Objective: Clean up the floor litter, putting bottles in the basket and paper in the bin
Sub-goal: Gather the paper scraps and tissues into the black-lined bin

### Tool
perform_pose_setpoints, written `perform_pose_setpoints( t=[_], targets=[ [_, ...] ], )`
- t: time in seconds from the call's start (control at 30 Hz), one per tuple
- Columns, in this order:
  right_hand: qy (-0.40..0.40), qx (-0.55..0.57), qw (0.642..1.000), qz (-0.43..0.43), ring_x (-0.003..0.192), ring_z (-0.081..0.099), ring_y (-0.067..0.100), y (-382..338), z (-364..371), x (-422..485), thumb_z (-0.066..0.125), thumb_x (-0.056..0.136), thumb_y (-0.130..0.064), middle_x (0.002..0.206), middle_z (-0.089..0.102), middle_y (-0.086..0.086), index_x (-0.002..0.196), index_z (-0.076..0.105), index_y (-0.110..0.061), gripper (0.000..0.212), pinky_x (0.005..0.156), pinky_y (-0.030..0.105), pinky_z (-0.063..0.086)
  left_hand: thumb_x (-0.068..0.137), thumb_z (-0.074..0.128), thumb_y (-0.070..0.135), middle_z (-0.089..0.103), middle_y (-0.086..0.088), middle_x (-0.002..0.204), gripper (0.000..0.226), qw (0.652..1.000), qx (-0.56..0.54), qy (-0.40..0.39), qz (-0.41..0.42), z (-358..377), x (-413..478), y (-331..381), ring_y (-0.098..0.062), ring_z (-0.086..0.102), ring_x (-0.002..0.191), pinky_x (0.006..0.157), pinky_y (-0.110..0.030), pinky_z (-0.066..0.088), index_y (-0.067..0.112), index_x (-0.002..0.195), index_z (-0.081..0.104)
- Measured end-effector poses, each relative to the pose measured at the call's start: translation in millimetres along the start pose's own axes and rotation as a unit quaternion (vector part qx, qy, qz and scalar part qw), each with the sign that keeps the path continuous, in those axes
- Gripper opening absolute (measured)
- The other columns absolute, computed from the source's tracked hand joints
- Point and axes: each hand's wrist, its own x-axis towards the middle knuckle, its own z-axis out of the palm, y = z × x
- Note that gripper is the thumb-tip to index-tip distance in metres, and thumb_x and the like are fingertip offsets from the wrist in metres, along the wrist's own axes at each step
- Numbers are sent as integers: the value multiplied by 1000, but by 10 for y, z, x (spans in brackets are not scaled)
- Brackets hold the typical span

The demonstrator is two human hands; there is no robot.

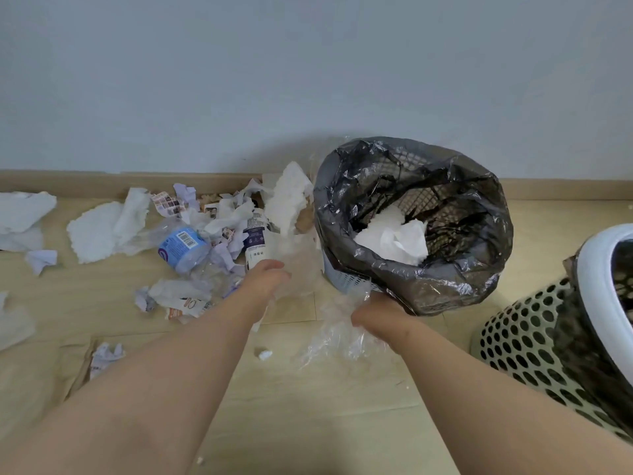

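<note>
While my right hand (378, 315) clutches plastic film (337, 341) and I cannot tell if my left hand (265, 279) holds the bottle (256, 240), tangled film could knock it rolling

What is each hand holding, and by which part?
The right hand grips the crumpled clear plastic film at its upper edge, beside the bin. The left hand covers its own fingers near the labelled bottle, so its hold cannot be told.

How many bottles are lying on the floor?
2. A squashed clear bottle with a blue label lies among the paper scraps; a bottle with a purple-and-white label lies just beyond the left hand. More may hide under the paper.
</note>
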Motion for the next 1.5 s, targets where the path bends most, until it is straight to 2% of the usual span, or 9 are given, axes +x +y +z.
perform_pose_setpoints(
  t=[0.3,0.47,0.57,0.67,0.77,1.07,1.17,1.3,1.5],
  targets=[
    [10,-3,999,34,93,46,19,70,101,95,51,87,-11,106,49,5,121,49,-5,34,76,22,38,92,56,6,31,-6,152,59,997,9,-68,-17,82,85,-42,-24,29,139,107,-31,29,17,146,35],
    [5,50,998,41,87,43,21,37,37,138,51,88,-9,78,45,4,77,45,-12,13,73,26,39,82,70,9,61,-7,106,27,991,-50,111,58,-26,93,-60,-18,54,88,77,-24,44,10,108,61],
    [11,65,998,23,71,47,17,-76,7,82,50,86,-8,73,43,0,81,45,-11,7,58,22,37,81,70,8,50,-2,91,32,984,-64,149,69,-153,53,60,-17,48,68,57,-25,40,16,102,47],
    [0,88,996,-10,78,49,17,-255,8,-25,49,87,-7,83,48,3,93,47,-10,7,64,24,40,83,66,4,52,-5,108,53,992,-84,95,14,-243,-33,192,-24,57,84,73,-36,52,18,128,41],
    [-27,136,989,-46,86,51,21,-459,-9,-178,52,87,-8,98,52,6,110,47,-8,23,69,27,43,87,59,5,56,-14,102,38,992,-63,108,-18,-339,-246,398,-31,56,94,84,-41,49,4,123,50],
    [-57,212,966,-137,35,33,9,-834,-462,-891,42,85,-3,57,41,0,67,46,-18,24,36,11,23,96,35,9,54,-12,91,27,973,-130,177,76,-514,-838,999,-24,47,88,87,-39,49,-1,111,55],
    [31,255,955,-145,40,37,9,-799,-682,-954,47,86,-4,59,43,-1,69,48,-19,23,39,18,29,92,35,10,51,-9,71,22,966,-124,199,107,-485,-1065,1170,-23,46,65,59,-29,38,4,79,52],
    [170,356,912,-113,52,36,13,-685,-1032,-919,41,89,-3,67,43,1,90,51,-16,17,46,25,30,89,41,17,44,-4,76,9,956,-69,198,204,-357,-1244,1317,-18,39,60,56,-29,33,10,95,41],
    [422,209,873,-130,59,41,14,-413,-1089,-941,39,87,0,101,48,5,110,51,-13,29,50,25,31,91,47,12,48,-2,80,12,941,95,179,271,96,-1262,1274,-17,47,66,56,-30,39,16,96,38]
  ],
)
